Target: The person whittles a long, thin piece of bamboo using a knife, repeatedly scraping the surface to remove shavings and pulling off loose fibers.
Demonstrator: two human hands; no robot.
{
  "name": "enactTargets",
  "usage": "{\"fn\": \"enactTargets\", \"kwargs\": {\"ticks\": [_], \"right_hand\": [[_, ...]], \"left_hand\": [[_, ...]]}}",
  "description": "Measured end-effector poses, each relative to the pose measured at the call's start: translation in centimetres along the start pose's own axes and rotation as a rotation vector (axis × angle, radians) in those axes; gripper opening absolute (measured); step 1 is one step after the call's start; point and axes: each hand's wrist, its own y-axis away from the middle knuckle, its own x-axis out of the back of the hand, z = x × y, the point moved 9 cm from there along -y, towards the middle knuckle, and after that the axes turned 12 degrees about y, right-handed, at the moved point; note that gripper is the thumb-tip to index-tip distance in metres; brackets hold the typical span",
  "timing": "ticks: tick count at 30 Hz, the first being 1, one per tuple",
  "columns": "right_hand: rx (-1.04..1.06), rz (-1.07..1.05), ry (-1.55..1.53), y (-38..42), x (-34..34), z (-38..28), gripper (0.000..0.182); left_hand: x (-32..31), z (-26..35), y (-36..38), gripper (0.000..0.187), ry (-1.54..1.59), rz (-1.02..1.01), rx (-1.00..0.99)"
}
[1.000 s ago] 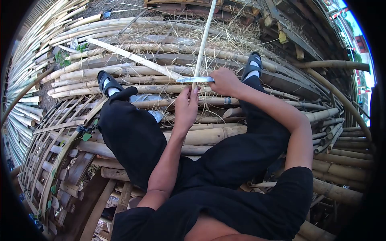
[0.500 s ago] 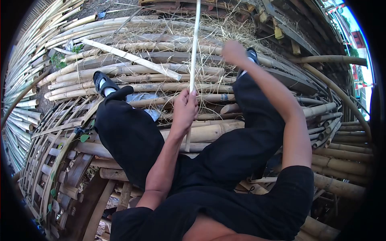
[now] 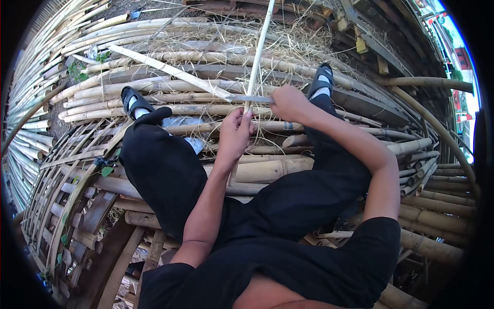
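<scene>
A long, pale bamboo strip runs away from me, with its lower end passing down between my legs. My left hand is closed round it, the thumb lying along the strip. In my right hand is a knife, gripped by its handle. Its blade points left and lies across the strip just beyond my left fingers. The blade's tip overlaps the end of a wider split bamboo slat in this view.
Bamboo poles lie side by side beneath my feet, with thin shavings scattered over them. My sandalled feet stand on either side. A slatted bamboo frame is at the left, and stacked timber rises at the far right.
My right hand has swung down and left from beside my right foot, bringing the knife blade across the strip. The strip's far end has tilted right while my left hand keeps its grip.
</scene>
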Motion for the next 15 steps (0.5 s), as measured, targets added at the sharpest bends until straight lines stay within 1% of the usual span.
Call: {"fn": "enactTargets", "kwargs": {"ticks": [1, 3, 4, 6, 8, 10, 12, 13, 14, 15], "right_hand": [[0.086, 0.029, 0.060, 0.0, -0.4, -1.4, 0.022], [0.080, 0.010, 0.051, 0.1, -0.8, -2.2, 0.020], [0.074, -0.006, 0.053, 0.0, -0.8, -2.3, 0.019], [0.081, -0.018, 0.081, 0.1, -0.2, -2.7, 0.019], [0.096, -0.035, 0.114, 0.2, -0.6, -3.1, 0.019], [0.162, 0.031, 0.072, 0.2, -1.2, -3.8, 0.018], [0.174, 0.032, 0.081, -0.4, -0.8, -3.5, 0.017], [0.185, 0.035, 0.090, -0.8, -0.6, -3.3, 0.017], [0.183, 0.028, 0.090, -1.1, -1.0, -3.0, 0.017], [0.134, 0.062, 0.108, -1.7, -1.0, -2.3, 0.015]], "left_hand": [[0.4, -0.4, -0.1, 0.020, -0.006, 0.007, 0.003], [0.8, 0.1, -0.4, 0.018, -0.101, 0.028, -0.073], [0.8, 0.1, -0.4, 0.018, -0.106, 0.022, -0.074], [0.5, -0.1, 0.0, 0.016, 0.020, 0.025, -0.011], [1.0, -0.6, -0.4, 0.016, -0.015, 0.027, -0.022], [1.3, -0.9, -0.6, 0.016, -0.051, 0.031, -0.037], [1.2, -0.2, -0.4, 0.017, -0.136, 0.038, -0.123], [1.1, -0.1, -0.4, 0.017, -0.134, 0.038, -0.122], [0.9, -0.1, -0.4, 0.017, -0.112, 0.043, -0.122], [0.6, 0.3, -0.5, 0.017, -0.091, 0.044, -0.128]]}}
